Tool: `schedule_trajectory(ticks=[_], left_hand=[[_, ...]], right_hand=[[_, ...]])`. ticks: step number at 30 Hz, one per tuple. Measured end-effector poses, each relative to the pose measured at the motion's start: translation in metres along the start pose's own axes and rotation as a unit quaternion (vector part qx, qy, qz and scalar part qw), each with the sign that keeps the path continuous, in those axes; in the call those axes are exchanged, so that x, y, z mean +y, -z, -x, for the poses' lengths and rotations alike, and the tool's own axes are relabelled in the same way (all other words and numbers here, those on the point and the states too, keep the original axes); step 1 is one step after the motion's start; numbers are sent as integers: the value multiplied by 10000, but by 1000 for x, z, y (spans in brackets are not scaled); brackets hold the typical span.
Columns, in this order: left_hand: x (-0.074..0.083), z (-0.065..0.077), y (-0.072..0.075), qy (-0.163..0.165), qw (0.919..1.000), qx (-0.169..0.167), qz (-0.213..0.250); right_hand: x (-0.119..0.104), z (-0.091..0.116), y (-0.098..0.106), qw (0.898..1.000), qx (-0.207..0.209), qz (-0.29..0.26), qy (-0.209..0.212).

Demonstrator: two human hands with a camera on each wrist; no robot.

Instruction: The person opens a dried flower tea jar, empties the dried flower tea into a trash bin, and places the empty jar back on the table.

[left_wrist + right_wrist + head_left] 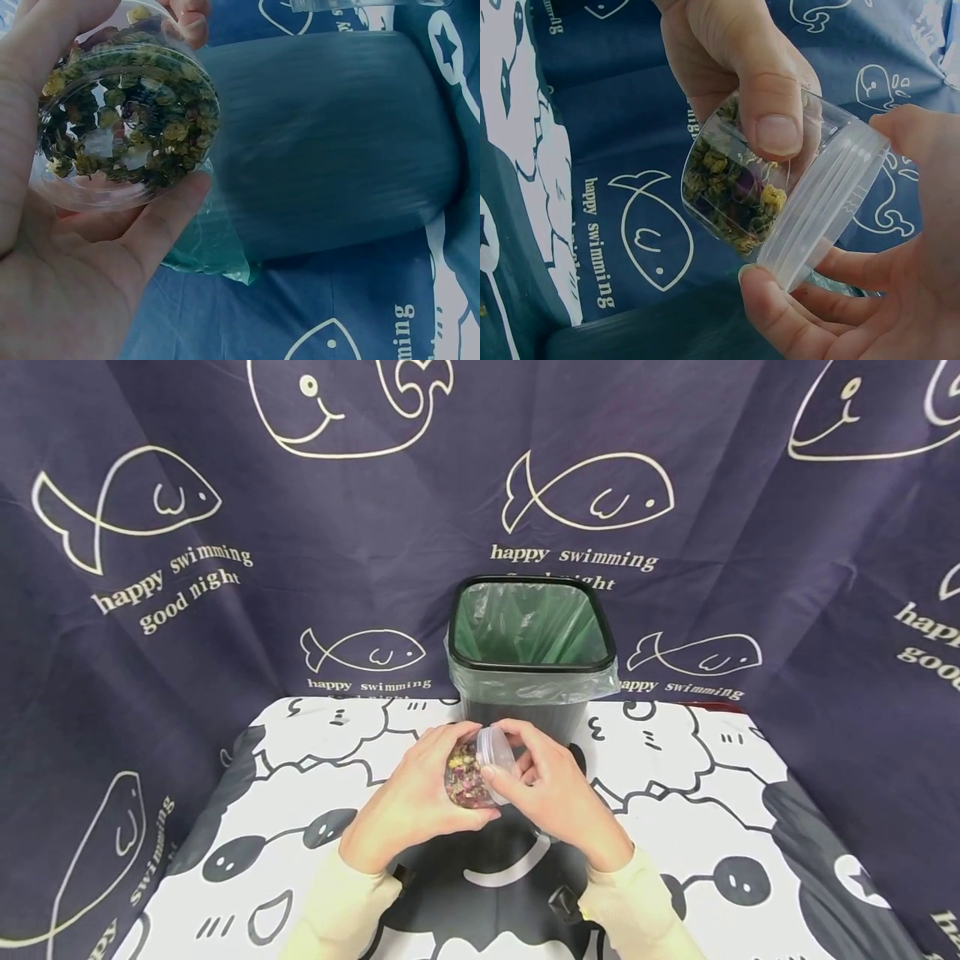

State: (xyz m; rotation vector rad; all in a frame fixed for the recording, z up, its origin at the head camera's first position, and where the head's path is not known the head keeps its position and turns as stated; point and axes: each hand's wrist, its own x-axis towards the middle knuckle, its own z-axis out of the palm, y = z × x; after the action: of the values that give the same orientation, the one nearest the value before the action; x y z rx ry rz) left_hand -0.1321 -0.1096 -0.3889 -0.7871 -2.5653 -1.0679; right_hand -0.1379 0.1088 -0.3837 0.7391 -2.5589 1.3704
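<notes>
A clear jar (463,779) of dried flowers, yellow buds with dark red petals among them, is held tilted above the table in front of the bin. My left hand (416,797) grips the jar's body, its thumb lying along the side in the right wrist view. Over the jar's mouth sits a translucent ribbed lid (821,214). The fingers and thumb of my right hand (553,789) pinch this lid by its rim. Through the jar's base (124,127), the left wrist view shows the flowers pressed close together.
A dark bin with a black rim (536,667) and a thin plastic liner (525,685) stands just beyond my hands. Part of a clear object (367,4) shows at the left wrist view's top edge. A patterned cloth (315,785) covers the table, and dark printed curtains (360,552) hang around it.
</notes>
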Motion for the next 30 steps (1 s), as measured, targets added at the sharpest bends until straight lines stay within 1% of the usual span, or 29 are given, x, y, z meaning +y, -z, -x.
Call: schedule_trajectory(ticks=[4, 9, 13, 19, 23, 30], left_hand=[[-2, 0, -1, 26, 10000, -31, -23], [-4, 3, -1, 91, 10000, 9, 19], [-3, 3, -2, 63, 9999, 83, 66], [-4, 2, -5, 13, 10000, 27, 80], [-4, 1, -5, -21, 9999, 132, 22], [-4, 0, -9, 74, 9997, 208, 74]], right_hand=[[1, 1, -1, 9999, -51, 38, -84], [0, 1, -3, 9998, -49, 208, 48], [0, 1, -5, 9993, 116, 290, 217], [7, 4, -7, 9976, 306, 322, 532], [9, 1, -9, 9961, 447, 274, 707], [10, 0, -14, 9942, 691, 341, 756]])
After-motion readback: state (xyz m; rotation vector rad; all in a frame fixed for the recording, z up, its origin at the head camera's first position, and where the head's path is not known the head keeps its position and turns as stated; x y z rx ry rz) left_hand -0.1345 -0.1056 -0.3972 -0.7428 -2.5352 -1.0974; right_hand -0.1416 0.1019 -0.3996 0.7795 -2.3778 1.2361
